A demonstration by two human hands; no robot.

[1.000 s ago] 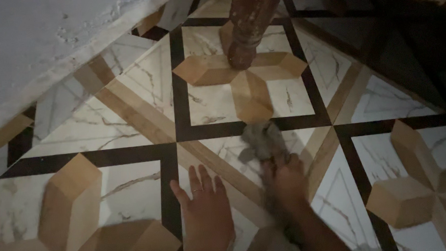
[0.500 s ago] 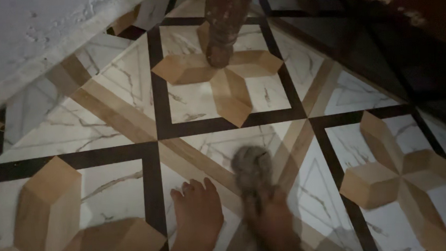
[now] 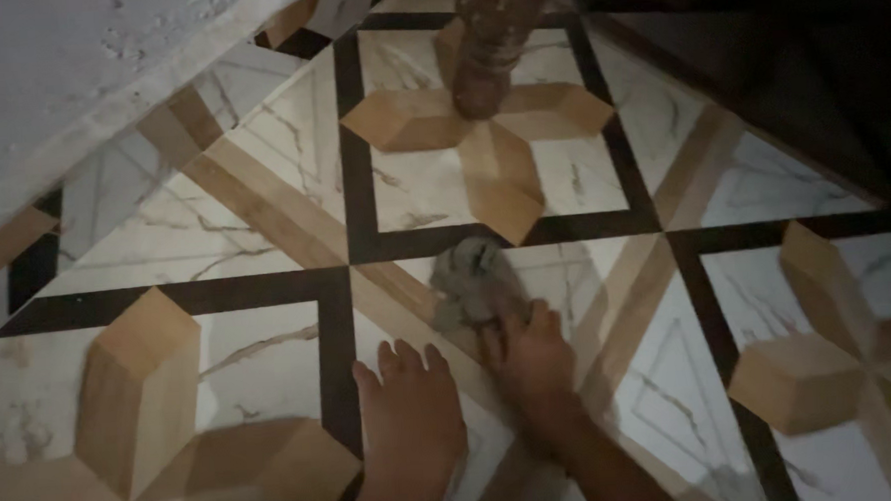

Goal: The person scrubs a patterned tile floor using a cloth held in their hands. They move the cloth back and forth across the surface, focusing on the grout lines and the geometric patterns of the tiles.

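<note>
Floor (image 3: pixel 215 241): patterned tiles, open ahead and to the right; white wall base (image 3: pixel 80 126) closes off the left. One wooden furniture leg (image 3: pixel 491 38) stands straight ahead, well apart from the hands. One grey rag (image 3: pixel 472 279), bunched, on the tile. Right hand (image 3: pixel 535 357) presses fingers down on the rag's near edge. Left hand (image 3: pixel 408 422) flat on the floor, fingers together, just beside it.
</note>
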